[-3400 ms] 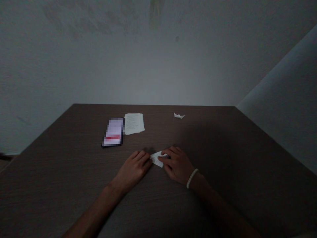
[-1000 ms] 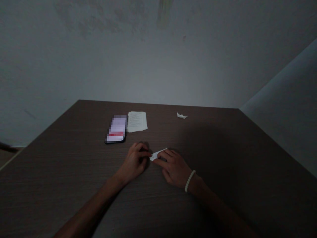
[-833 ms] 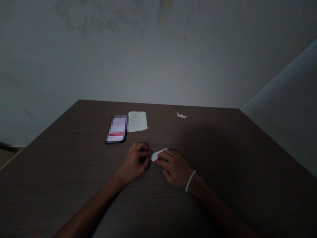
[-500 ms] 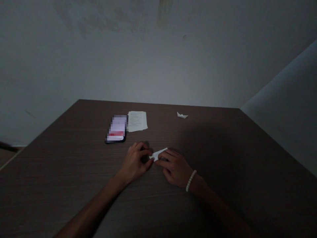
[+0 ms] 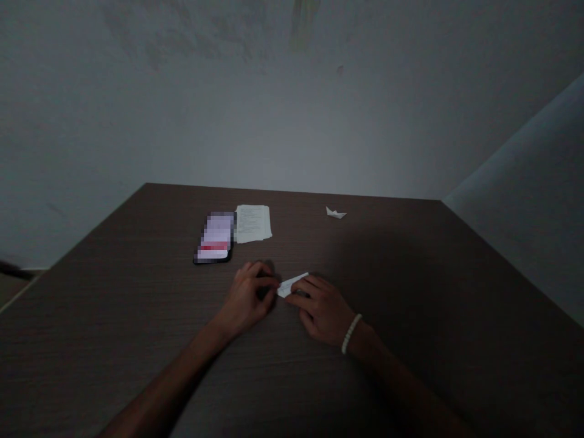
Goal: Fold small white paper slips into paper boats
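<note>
A small folded piece of white paper [image 5: 288, 285] lies at the middle of the table between my two hands. My left hand [image 5: 249, 296] pinches the paper's left end between thumb and index finger. On its right side my right hand [image 5: 319, 306], with a pale beaded bracelet at the wrist, grips the paper and covers part of it. The right fingers are curled, and their tips are partly hidden behind the hand.
A phone [image 5: 215, 237] with a lit, blurred screen lies left of a stack of printed paper sheets [image 5: 253, 223]. Farther right, a small folded paper boat [image 5: 336, 213] rests near the back edge of the dark wooden table [image 5: 392, 210]. A wall [image 5: 292, 121] stands behind.
My left thumb has drawn back slightly to the left, baring more of the folded paper's left end. The right hand stays in place.
</note>
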A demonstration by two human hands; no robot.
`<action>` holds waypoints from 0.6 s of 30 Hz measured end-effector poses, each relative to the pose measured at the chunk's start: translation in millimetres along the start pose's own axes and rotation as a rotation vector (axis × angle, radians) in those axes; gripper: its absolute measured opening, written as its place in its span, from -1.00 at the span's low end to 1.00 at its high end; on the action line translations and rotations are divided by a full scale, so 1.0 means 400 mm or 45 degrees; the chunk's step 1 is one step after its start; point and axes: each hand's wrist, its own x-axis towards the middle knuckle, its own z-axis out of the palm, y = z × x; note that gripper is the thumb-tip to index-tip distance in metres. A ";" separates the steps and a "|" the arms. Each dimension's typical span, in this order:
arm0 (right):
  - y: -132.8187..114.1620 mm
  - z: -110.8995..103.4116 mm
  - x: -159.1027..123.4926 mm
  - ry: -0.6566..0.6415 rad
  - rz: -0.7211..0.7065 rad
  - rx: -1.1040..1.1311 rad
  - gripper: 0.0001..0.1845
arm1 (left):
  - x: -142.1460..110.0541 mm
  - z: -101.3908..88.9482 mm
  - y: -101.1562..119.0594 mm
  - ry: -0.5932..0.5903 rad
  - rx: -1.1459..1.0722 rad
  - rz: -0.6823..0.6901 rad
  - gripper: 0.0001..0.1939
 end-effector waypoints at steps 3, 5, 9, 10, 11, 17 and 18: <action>0.001 0.000 0.000 -0.005 -0.003 -0.015 -0.59 | -0.001 0.000 -0.001 -0.014 -0.007 -0.001 -0.82; 0.001 0.000 -0.001 -0.004 -0.004 -0.020 -0.59 | -0.002 -0.001 0.001 -0.030 -0.012 -0.006 -0.84; -0.001 -0.003 -0.003 0.006 -0.003 -0.025 -0.59 | -0.004 -0.001 0.005 -0.032 0.011 -0.031 -0.79; -0.002 -0.003 -0.003 0.006 -0.004 -0.028 -0.59 | -0.004 -0.002 0.006 -0.035 0.025 -0.035 -0.76; -0.002 -0.002 -0.003 0.003 -0.007 -0.032 -0.58 | -0.003 -0.002 0.007 -0.039 0.040 -0.037 -0.74; 0.004 0.007 -0.005 0.047 -0.029 0.001 -0.61 | 0.002 -0.002 0.004 -0.060 0.075 -0.037 -0.80; 0.009 0.007 -0.006 0.080 -0.022 0.023 -0.64 | 0.002 -0.002 0.003 -0.062 0.072 -0.039 -0.80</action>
